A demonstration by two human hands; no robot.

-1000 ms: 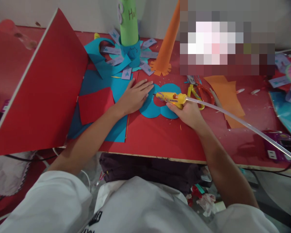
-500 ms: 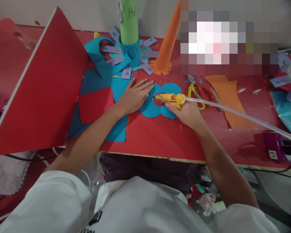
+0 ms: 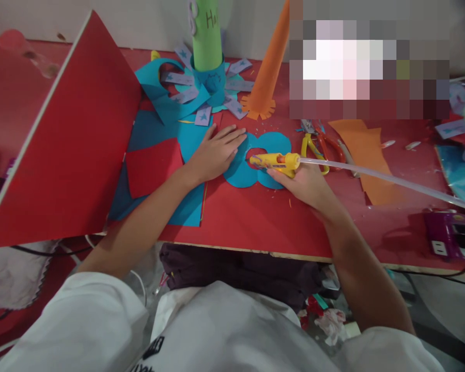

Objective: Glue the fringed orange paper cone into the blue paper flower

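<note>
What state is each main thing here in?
glue gun: held, clear stick protruding
right hand: gripping the glue gun
blue flower: flat, hole in middle
left hand: open, at the blue flower's edge
orange cone: standing, base fringed
green tube: upright
red panel: raised, tilted
red paper: lying on blue paper

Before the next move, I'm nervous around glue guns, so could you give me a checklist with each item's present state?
1. Right hand has its grip on the glue gun: ok.
2. Left hand at the blue cutout: ok.
3. Nozzle apart from left fingers: ok.
4. Glue stick in the gun's rear: ok.
5. Nozzle hot: cannot tell.
</note>
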